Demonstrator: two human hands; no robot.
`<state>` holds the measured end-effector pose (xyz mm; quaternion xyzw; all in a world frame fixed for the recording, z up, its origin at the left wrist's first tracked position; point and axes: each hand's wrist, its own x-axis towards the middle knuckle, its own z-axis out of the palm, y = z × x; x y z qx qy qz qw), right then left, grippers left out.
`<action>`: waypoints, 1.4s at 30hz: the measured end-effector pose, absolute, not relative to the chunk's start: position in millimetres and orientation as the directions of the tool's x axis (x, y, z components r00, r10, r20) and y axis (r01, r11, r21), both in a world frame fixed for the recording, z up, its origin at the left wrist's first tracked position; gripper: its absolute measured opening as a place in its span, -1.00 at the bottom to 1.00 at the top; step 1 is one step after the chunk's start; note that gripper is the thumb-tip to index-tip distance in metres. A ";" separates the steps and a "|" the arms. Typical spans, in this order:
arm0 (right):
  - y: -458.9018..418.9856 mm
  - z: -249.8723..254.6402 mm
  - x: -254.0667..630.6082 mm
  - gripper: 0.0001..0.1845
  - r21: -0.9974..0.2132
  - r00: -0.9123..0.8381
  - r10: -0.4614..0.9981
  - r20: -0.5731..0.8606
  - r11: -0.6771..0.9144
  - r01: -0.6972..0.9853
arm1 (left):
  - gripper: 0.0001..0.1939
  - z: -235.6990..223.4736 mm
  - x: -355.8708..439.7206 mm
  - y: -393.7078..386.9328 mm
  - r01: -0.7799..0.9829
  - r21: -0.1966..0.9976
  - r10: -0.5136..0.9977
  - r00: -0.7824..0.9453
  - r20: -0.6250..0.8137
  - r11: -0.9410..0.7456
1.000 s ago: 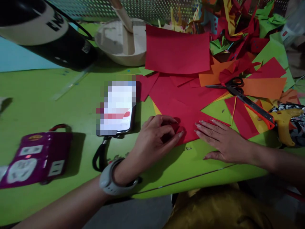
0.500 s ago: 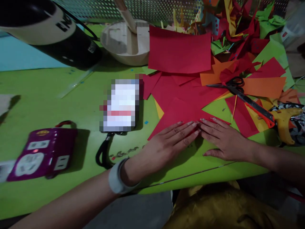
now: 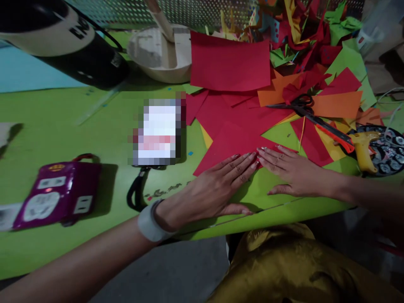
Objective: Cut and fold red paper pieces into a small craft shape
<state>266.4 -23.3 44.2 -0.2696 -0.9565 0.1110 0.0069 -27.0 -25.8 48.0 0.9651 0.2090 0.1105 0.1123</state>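
A folded red paper [image 3: 232, 145] with a peaked, triangular outline lies near the table's front edge. My left hand [image 3: 217, 181] rests flat on its lower edge with fingers stretched out and thumb apart. From the other side, my right hand [image 3: 285, 170] also lies flat on the lower edge, fingers extended. The fingertips of both hands nearly meet at the middle. More red paper [image 3: 249, 115] lies just behind. A red rectangular sheet [image 3: 230, 63] leans against a round bowl [image 3: 151, 54]. Black scissors [image 3: 296, 105] lie on paper scraps to the right.
A blurred-out phone [image 3: 156, 130] with a black strap lies left of the paper. Further left are a purple power socket box [image 3: 66, 191] and a large black-and-white bottle [image 3: 78, 46]. A cutter [image 3: 331, 130] and yellow glue gun [image 3: 364, 147] lie right. Coloured scraps [image 3: 309, 38] pile behind.
The view has shifted slightly. My left thumb now shows, spread away from the fingers. Both hands stay flat on the red paper.
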 end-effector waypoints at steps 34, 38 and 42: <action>36.4 90.5 227.5 -0.29 -0.236 -0.521 0.851 -0.073 0.492 0.838 | -0.26 70.5 -87.2 -27.8 0.435 0.163 0.445 0.895 0.033 -0.886; 53.0 83.5 204.8 -0.16 -0.244 -0.454 0.884 -0.115 0.418 0.875 | -0.32 65.8 -88.3 -25.8 0.435 0.174 0.451 0.890 0.069 -0.883; 64.0 76.9 205.7 -0.32 -0.339 -0.415 0.898 -0.142 0.350 0.873 | -0.37 65.5 -94.2 -18.2 0.473 0.142 0.493 0.850 0.188 -0.870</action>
